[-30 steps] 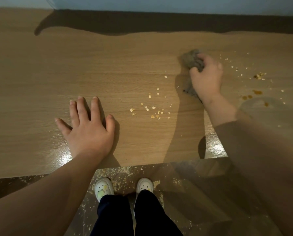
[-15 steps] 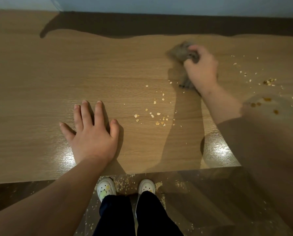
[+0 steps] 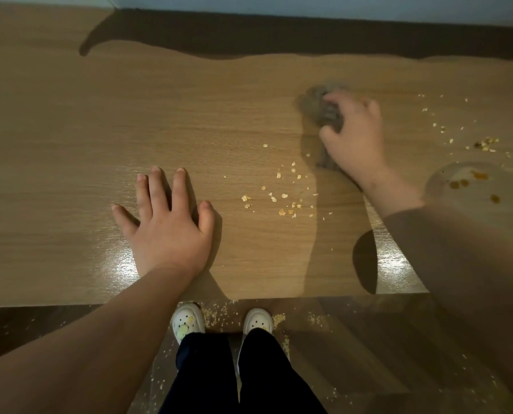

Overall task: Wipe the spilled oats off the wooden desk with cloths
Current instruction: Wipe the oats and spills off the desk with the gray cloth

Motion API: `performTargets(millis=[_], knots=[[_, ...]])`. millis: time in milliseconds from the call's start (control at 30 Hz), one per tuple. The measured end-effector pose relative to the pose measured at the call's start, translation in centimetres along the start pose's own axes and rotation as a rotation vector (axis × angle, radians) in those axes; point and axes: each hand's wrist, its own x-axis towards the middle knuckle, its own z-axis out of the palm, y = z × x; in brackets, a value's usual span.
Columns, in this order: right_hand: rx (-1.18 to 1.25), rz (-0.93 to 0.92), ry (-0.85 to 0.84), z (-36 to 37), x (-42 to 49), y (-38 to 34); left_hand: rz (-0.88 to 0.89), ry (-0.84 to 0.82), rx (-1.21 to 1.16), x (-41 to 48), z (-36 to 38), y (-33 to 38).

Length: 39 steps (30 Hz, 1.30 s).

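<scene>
While the left hand (image 3: 168, 231) lies flat and empty, seemingly bracing on the surface (image 3: 70, 144), the right hand (image 3: 356, 135) curls its grip round a bunched grey cloth (image 3: 328, 115) at upper right — oats (image 3: 279, 198) lie scattered centre and far right.

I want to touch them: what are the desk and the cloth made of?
The desk looks like wood or wood-look laminate, glossy: grain lines and glare show. The cloth seems soft grey fabric, bunched in the right hand; blurred, so weave unclear.
</scene>
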Motion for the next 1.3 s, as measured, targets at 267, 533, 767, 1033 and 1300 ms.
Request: performTargets(millis=[267, 533, 767, 1033, 1300], knots=[[0.404, 0.018, 0.059, -0.4, -4.1, 0.0, 0.003, 0.008, 0.006, 0.1, 0.2, 0.0], [0.02, -0.005, 0.04, 1.1, 0.8, -1.3, -0.002, 0.016, 0.004, 0.3, 0.3, 0.0], [0.098, -0.201, -0.041, 0.2, 0.7, -0.5, -0.004, -0.006, 0.018, 0.3, 0.1, 0.1], [-0.045, 0.204, 0.116, 2.0, 14.7, -2.1, 0.002, -0.009, 0.0, 0.5, 0.0, 0.0], [0.145, -0.377, -0.28, 2.6, 6.3, -6.0, 0.008, 0.0, 0.001, 0.7, 0.1, 0.1]])
